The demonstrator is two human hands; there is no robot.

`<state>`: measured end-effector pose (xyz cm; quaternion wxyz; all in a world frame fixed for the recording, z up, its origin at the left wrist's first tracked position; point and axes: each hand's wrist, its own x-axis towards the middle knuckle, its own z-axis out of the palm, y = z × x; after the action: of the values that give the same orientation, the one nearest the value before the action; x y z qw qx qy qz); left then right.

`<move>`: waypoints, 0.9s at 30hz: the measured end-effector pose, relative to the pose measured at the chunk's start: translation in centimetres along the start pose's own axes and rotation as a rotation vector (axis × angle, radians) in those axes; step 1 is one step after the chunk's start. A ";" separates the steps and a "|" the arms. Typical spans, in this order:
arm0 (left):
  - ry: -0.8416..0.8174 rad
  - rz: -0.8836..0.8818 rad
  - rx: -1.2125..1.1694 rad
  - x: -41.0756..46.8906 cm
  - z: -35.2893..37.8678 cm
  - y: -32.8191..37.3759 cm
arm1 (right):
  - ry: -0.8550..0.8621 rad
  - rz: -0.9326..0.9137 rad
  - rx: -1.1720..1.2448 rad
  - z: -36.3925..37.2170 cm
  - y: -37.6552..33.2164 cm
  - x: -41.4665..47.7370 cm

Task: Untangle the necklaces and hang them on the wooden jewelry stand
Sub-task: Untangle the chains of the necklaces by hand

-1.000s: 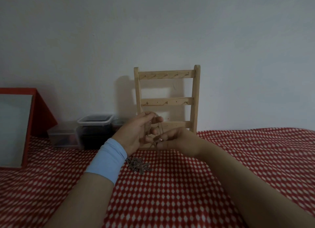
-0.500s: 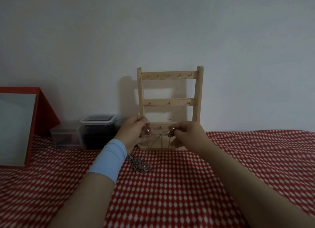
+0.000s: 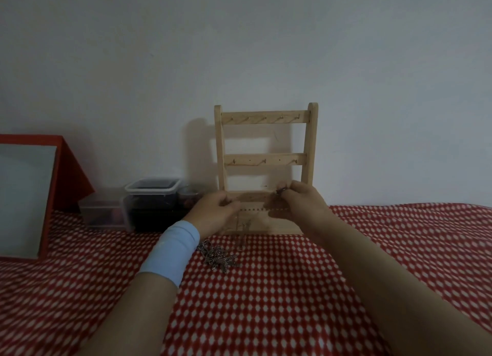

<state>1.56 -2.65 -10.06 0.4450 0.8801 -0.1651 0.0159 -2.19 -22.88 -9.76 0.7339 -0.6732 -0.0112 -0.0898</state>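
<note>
A wooden jewelry stand with three hooked rails stands against the wall on the red patterned cloth. My left hand and my right hand are held apart in front of its lowest rail, each pinching an end of one thin necklace. The chain sags between them and is faint against the wood. A tangled heap of silver necklaces lies on the cloth just below my left wrist, which wears a light blue band.
Clear plastic containers with dark contents sit left of the stand by the wall. A red-framed mirror leans at the far left. The red cloth with white dots covers the whole surface.
My hands have spread apart and moved toward the stand's lowest rail, stretching the necklace out between them. The tangled heap has stayed in place.
</note>
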 end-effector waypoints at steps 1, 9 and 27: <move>-0.018 -0.004 -0.064 -0.1 0.2 0.0 | -0.020 0.022 0.102 0.1 -0.2 0.0; -0.358 -0.178 -0.835 -1.2 2.4 0.6 | -0.088 0.077 0.410 0.4 -0.9 0.0; -0.389 -0.114 0.321 -1.4 -3.0 0.1 | 0.010 0.047 -1.066 -1.0 0.4 0.1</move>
<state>0.57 0.08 -8.43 0.2596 0.9338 -0.1931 -0.1527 -2.09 -23.90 -10.27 0.2918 -0.9524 0.0545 -0.0699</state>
